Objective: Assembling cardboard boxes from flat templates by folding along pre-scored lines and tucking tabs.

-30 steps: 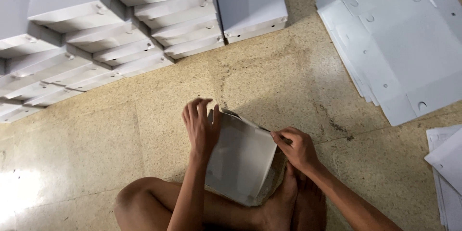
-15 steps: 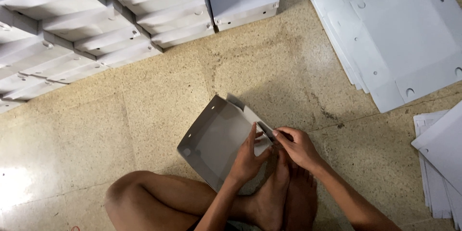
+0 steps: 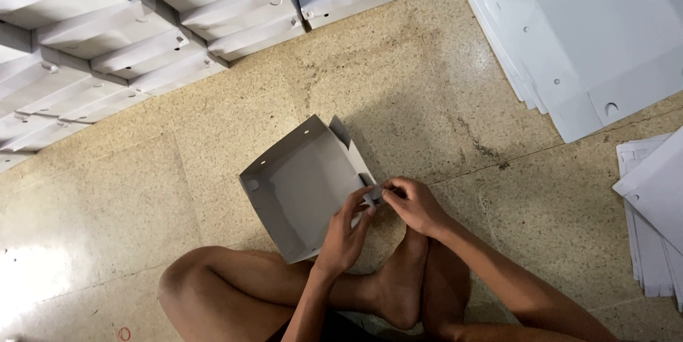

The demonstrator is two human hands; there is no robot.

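Both hands' fingers pinched at the grey box corner flap.

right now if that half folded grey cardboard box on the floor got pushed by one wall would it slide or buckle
Probably slide: the half-folded grey cardboard box looks thin and light on the smooth speckled stone floor. Its walls would likely flex, since they are single sheets. The corner pinched between the left hand and right hand looks unlocked, so it may spring open.

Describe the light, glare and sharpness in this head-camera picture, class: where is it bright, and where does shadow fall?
Head view: glare whitens the floor at lower left; soft shadow darkens the tiles beyond the half-folded grey box; left hand and right hand look sharp, without motion blur; the white flat sheets at upper right are bright but not blown out.
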